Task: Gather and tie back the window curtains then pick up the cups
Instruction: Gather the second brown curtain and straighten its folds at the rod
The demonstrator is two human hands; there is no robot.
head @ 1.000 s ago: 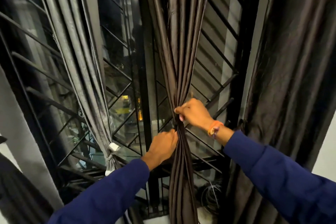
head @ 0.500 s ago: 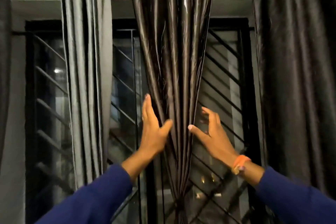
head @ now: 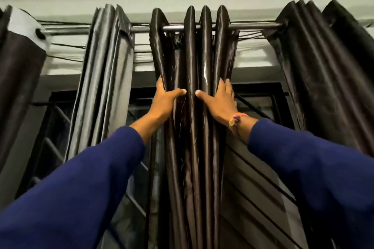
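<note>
Curtains were the whole job at that moment, and the middle curtain (head: 194, 91) hung from the rod (head: 253, 26) right in front of me, bunched into shiny dark folds. A second before, both hands had been low down, gripping the bunch at its waist, then they let go and slid upward. By this moment they had climbed high, close under the rod. My left hand (head: 165, 100) pressed flat on the left side of the folds, with its thumb laid across the front. My right hand (head: 219, 101) did the same on the right side, its thumb pointing in toward the other thumb. Neither hand was squeezing anything; the fingers were straight and just pushing the cloth together (like patting a pillow into shape). I think the low part was already gathered, and now the top folds were being made neat. The grey curtain (head: 105, 79) on the left hung in its own bunch, and the far right curtain (head: 327, 79) still hung loose and wide, so it probably needed doing next. I could not see any cups from there.
</note>
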